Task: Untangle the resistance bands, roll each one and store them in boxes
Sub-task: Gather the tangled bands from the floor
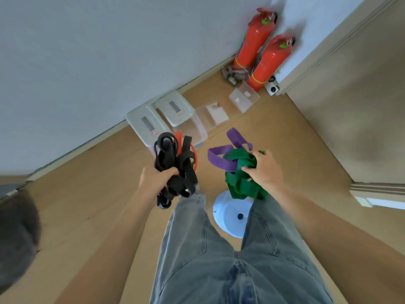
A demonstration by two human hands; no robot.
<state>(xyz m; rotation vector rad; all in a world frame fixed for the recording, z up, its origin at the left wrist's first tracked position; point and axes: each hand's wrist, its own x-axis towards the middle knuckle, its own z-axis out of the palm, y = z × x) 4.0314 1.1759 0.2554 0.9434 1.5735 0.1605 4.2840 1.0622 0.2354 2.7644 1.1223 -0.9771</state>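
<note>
My left hand (156, 181) grips a tangled bundle of black resistance bands (175, 170) with a red tube band (194, 154) looped through it. In my right hand (264, 170) I hold a bunched green band (240, 183) tangled with a purple band (221, 157), whose loops stick out above and to the left. Both bundles hang in the air above the floor, in front of my legs. Two lidded clear storage boxes (146, 123) (177, 108) stand by the wall ahead, and two smaller clear boxes (213, 116) (244, 98) lie to their right.
Two red fire extinguishers (255, 40) (270, 62) stand in the corner with a small pile of metal parts (233, 73) beside them. A white round base (231, 213) sits on the wooden floor between my feet. A door frame (328, 51) runs along the right.
</note>
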